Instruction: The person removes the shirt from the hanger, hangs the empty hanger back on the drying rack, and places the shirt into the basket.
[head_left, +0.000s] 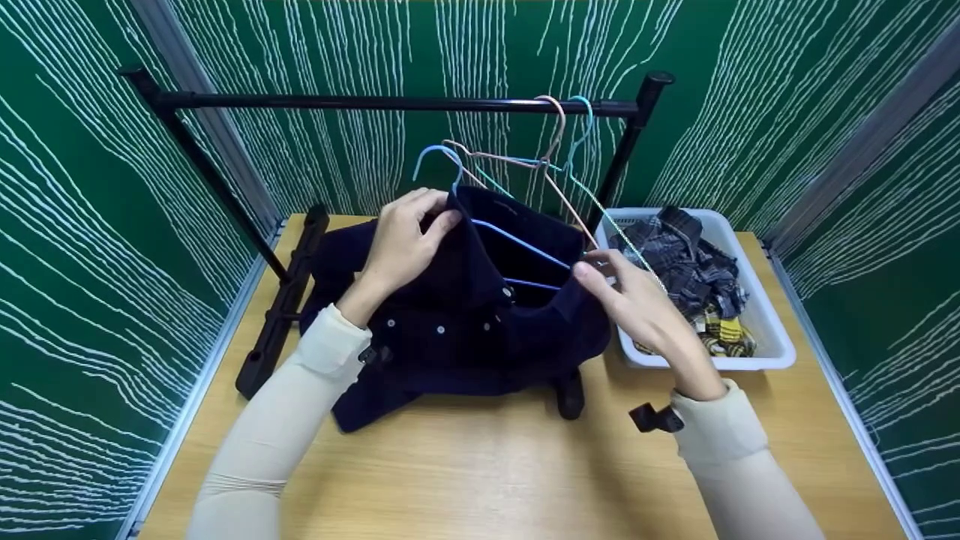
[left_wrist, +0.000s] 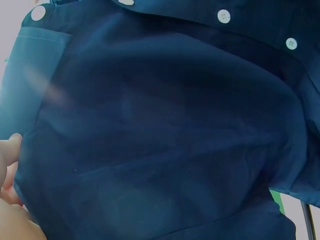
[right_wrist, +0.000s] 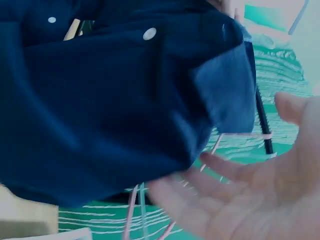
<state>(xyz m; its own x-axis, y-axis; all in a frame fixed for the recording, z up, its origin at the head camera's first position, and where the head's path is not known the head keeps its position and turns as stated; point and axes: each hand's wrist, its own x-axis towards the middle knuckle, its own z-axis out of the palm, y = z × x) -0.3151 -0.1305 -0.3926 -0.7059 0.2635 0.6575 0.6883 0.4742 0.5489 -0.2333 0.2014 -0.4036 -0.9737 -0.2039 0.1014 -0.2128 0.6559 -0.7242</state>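
A dark navy button-up shirt (head_left: pixel 450 345) with white buttons hangs on a blue hanger (head_left: pixel 521 244), its collar standing wide so the hanger's bars show inside. My left hand (head_left: pixel 405 236) pinches the collar close to the hanger's hook. At the shirt's other shoulder is my right hand (head_left: pixel 634 300). In the right wrist view, the fingers of that right hand (right_wrist: pixel 225 195) touch the cloth's edge from behind while the thumb stands apart from it. The left wrist view is mostly filled by the shirt front (left_wrist: pixel 165 125), with part of my left hand (left_wrist: pixel 12 200) at its edge.
Behind the shirt a black rack's bar (head_left: pixel 360 103) carries a pink hanger (head_left: pixel 559 135) and a teal hanger (head_left: pixel 576 139). To the right, a white basket (head_left: pixel 776 337) holds dark checked cloth (head_left: pixel 686 262) and yellow checked cloth (head_left: pixel 726 330). Green walls enclose the wooden table (head_left: pixel 480 465).
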